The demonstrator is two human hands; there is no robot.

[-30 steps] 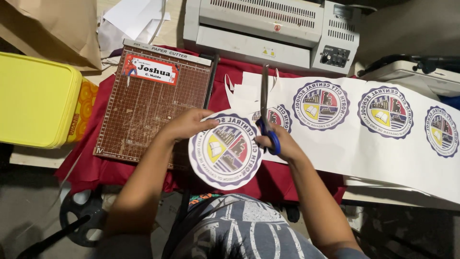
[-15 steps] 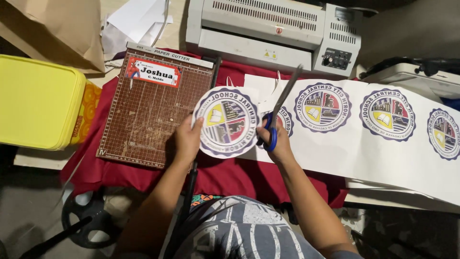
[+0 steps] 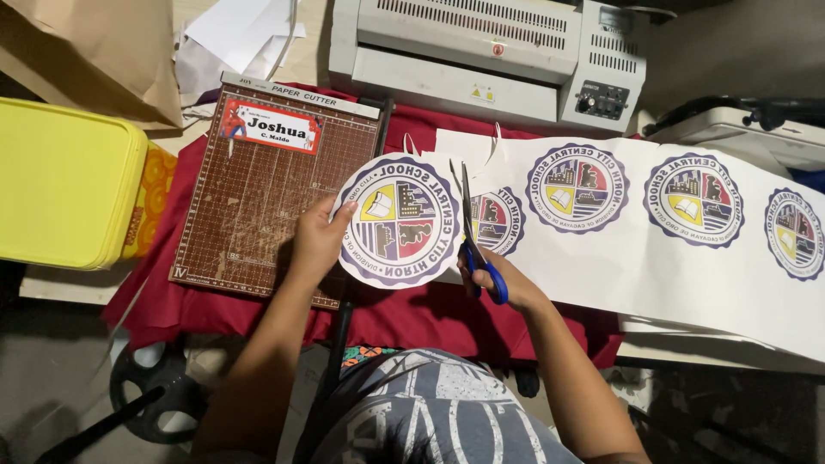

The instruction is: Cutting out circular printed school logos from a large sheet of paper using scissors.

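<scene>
— What are the hands doing?

— The left hand point(image 3: 316, 245) pinches the left edge of a round paper seal point(image 3: 400, 220), lifted over the red cloth point(image 3: 404, 314) on the tabletop. The right hand point(image 3: 498, 283) is closed round blue-handled scissors point(image 3: 475, 241), blades upright and slightly parted at the seal's right edge.

— And around them?

— A brown paper cutter point(image 3: 266, 189) lies just left; a long white sheet point(image 3: 653, 249) of printed seals runs to the right, a grey laminator point(image 3: 498, 51) behind it.
</scene>
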